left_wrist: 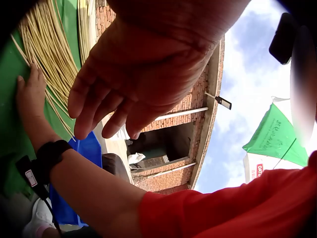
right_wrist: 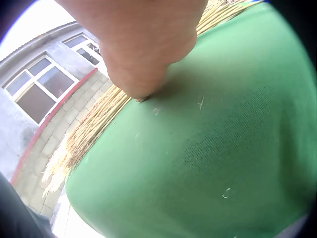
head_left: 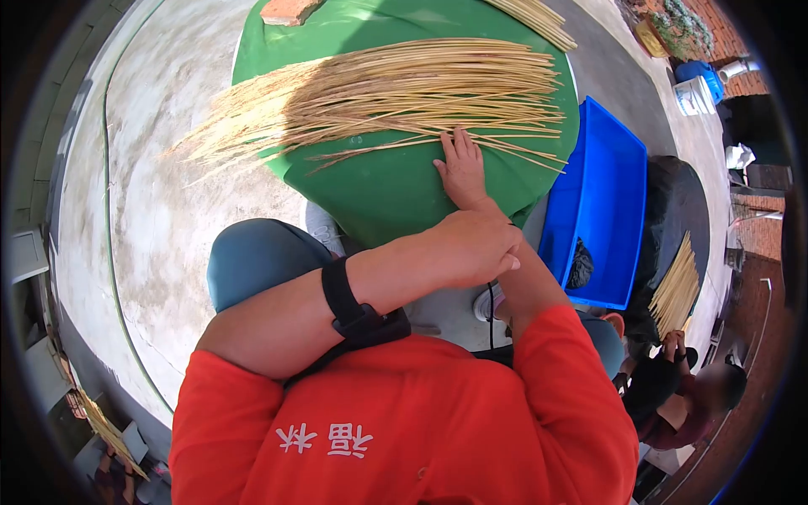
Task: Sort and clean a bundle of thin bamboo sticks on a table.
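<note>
A wide layer of long straw-coloured stalks [head_left: 421, 80] with feathery heads at the left lies across a green-covered round table [head_left: 370, 185]. My right hand [head_left: 463, 171] rests at the near edge of the stalks, its fingertips on the lowest few. In the left wrist view that right hand [left_wrist: 32, 99] lies flat with fingers extended. My left hand [head_left: 480, 248] is over the right forearm, overlapping it in the head view. Seen from its own wrist, the left hand [left_wrist: 143, 74] hangs loosely with nothing in its fingers. In the right wrist view, the right hand [right_wrist: 148, 49] partly hides the stalks.
A second bundle of stalks [head_left: 539, 21] and a brick [head_left: 289, 10] lie at the table's far side. To the right stands a blue bin [head_left: 606, 194] holding a black bag [head_left: 581, 265]. Beyond it another person's hands [head_left: 673, 343] are at more stalks [head_left: 676, 286].
</note>
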Tool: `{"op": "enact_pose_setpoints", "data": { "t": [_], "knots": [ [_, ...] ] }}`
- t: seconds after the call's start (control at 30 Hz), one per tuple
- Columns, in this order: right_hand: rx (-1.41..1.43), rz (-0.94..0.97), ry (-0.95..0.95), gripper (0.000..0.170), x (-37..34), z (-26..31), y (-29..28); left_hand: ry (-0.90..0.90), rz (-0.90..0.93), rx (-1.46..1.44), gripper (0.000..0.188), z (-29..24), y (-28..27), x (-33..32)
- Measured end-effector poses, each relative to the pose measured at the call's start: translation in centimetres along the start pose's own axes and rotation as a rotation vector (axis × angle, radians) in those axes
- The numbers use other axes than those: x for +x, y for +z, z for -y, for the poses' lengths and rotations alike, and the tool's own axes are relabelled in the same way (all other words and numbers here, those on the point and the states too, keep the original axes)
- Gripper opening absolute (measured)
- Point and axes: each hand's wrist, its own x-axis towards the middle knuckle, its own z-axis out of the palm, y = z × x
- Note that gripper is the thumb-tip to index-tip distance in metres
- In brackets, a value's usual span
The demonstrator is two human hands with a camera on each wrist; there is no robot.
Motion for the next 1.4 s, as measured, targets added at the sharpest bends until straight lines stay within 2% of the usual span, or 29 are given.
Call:
{"op": "enact_pose_setpoints", "data": {
  "t": [0.1,0.17,0.27,0.53,0.77,0.83,0.93,1.17,1.27,1.33,1.37,1.4],
  "knots": [
    [0.022,-0.019,-0.043,0.06,-0.6,-1.0,-0.3,0.029,-0.013,0.023,0.021,0.5,0.4,-0.1],
    [0.077,-0.13,-0.005,0.06,0.0,-1.7,-0.5,-0.014,0.03,0.01,0.022,0.2,0.1,-0.3],
    [0.033,-0.125,0.061,0.061,0.7,-2.3,-0.7,-0.06,0.079,0.012,0.022,0.2,-0.1,-0.5],
    [0.027,-0.074,-0.023,0.059,4.0,-3.1,-0.6,-0.087,0.09,-0.01,0.023,-0.3,-0.4,-0.9],
    [-0.133,-0.111,-0.186,0.068,8.5,-2.9,-1.3,-0.098,0.065,0.056,0.024,0.2,-1.1,-1.0],
    [-0.128,-0.018,-0.264,0.065,9.3,-3.2,-1.3,-0.099,0.069,0.06,0.025,0.3,-1.2,-1.0],
    [-0.083,0.095,-0.19,0.057,9.7,-3.3,-1.0,-0.097,0.108,0.074,0.025,0.4,-1.2,-1.1],
    [0.03,-0.054,-0.204,0.046,6.8,-3.1,0.6,-0.087,0.114,0.099,0.026,0.5,-0.8,-1.4],
    [0.002,-0.143,-0.164,0.053,7.0,-2.4,-0.2,-0.085,0.135,0.111,0.026,0.4,-0.7,-1.6],
    [-0.047,-0.147,-0.158,0.074,7.8,-2.1,-1.1,-0.08,0.137,0.122,0.027,0.3,-0.8,-1.6],
    [-0.05,-0.15,-0.157,0.074,8.2,-2.0,-1.1,-0.087,0.148,0.131,0.027,0.2,-1.0,-1.6],
    [-0.072,-0.088,-0.137,0.081,8.7,-2.0,-1.2,-0.093,0.157,0.141,0.027,0.0,-1.1,-1.6]
  ]
}}
